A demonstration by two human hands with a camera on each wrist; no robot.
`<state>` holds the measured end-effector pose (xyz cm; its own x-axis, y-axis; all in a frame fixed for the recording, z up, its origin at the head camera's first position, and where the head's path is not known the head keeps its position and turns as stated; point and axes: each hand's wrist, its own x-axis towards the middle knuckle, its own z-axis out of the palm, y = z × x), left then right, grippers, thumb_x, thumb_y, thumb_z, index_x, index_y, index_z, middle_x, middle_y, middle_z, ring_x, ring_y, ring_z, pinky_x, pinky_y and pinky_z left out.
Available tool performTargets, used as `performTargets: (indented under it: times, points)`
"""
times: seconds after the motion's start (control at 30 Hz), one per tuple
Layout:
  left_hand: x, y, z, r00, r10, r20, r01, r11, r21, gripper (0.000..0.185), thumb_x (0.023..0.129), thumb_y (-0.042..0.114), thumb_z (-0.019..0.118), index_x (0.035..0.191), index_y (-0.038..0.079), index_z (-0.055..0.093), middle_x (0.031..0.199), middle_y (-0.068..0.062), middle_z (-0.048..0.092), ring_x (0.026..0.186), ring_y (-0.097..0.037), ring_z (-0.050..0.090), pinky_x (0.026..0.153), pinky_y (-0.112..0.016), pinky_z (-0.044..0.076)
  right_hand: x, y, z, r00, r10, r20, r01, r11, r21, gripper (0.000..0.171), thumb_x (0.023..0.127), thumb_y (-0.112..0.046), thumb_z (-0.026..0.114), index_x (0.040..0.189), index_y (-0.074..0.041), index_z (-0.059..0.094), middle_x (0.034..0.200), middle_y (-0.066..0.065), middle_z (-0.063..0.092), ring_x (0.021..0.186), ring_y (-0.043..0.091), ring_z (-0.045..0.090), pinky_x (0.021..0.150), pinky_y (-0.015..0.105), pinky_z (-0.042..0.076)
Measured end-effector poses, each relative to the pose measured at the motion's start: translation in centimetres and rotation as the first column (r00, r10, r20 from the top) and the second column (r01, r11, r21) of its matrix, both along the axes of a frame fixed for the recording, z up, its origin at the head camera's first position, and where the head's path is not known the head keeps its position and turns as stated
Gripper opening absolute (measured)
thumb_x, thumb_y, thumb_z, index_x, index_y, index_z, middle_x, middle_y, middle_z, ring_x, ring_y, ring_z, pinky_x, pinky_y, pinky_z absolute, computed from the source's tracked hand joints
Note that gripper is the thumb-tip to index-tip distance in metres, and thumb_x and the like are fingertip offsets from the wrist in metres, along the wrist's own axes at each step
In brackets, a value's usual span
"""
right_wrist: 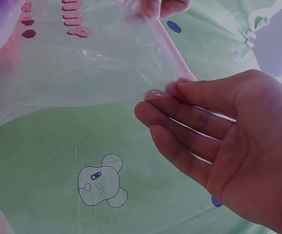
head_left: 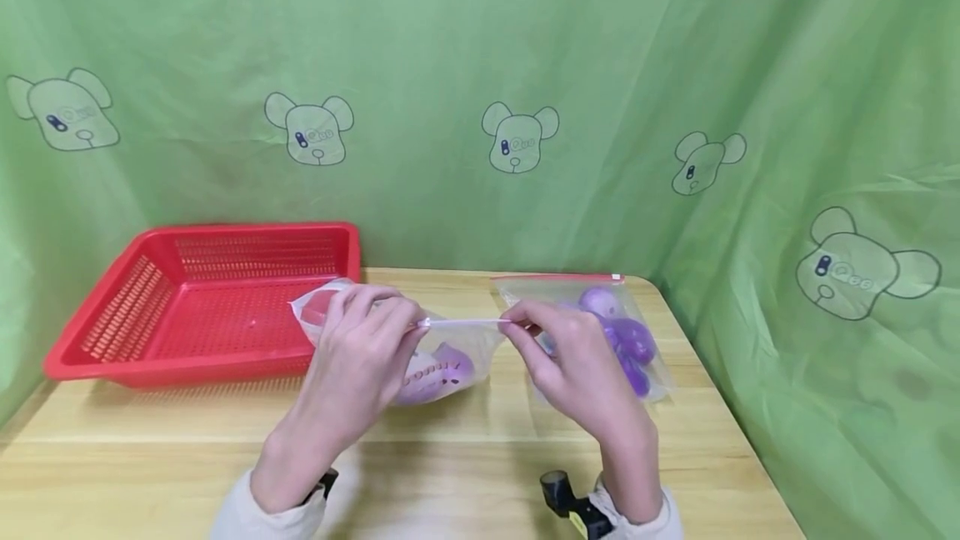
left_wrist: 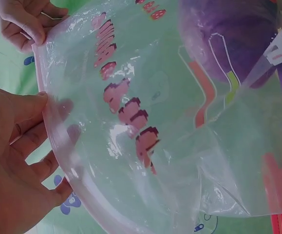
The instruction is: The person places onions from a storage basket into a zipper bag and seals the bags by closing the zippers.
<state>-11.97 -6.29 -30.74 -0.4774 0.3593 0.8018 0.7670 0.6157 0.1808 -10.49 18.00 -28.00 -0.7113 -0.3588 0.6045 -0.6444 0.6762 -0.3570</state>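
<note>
A clear zip bag printed with small pink pictures is held up over the table. Through its film shows a purple and white item; its kind is unclear. My left hand pinches the bag's pink closure strip between thumb and fingers, towards its left part. At the strip's right end, the thumb and index finger of my right hand pinch the corner. The strip runs straight between both hands in the head view.
A red plastic basket stands on the left of the wooden table. Behind the right hand lies another clear zip bag with a red strip and purple items inside. A green curtain surrounds the table's back and sides.
</note>
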Motion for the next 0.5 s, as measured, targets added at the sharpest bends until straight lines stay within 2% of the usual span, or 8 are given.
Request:
performTargets:
  times: [0.23,0.5]
  points:
    - [-0.6,-0.1,-0.1,1.000,-0.011,-0.017,0.012,1.000,0.005,0.011,0.088,0.008,0.074,0.093,0.007,0.064,0.086,-0.003,0.069,0.100,-0.027,0.062,0.097,-0.049,0.040,-0.3,0.6,0.0,1.000,-0.007,0.025,0.007,1.000,-0.024,0.005,0.091,-0.003,0.070,0.090,-0.008,0.071,0.083,-0.001,0.072,0.074,0.007,0.065,0.069,0.027,0.056]
    - [-1.0,-1.0,-0.4,1.000,-0.007,0.023,0.006,1.000,0.017,0.011,0.088,0.007,0.074,0.096,0.007,0.066,0.090,-0.002,0.070,0.104,-0.027,0.060,0.096,-0.051,0.040,-0.9,0.9,-0.4,0.999,-0.006,0.054,0.009,0.998,-0.055,0.006,0.091,-0.003,0.069,0.089,-0.008,0.071,0.081,-0.004,0.071,0.074,0.006,0.064,0.070,0.030,0.056]
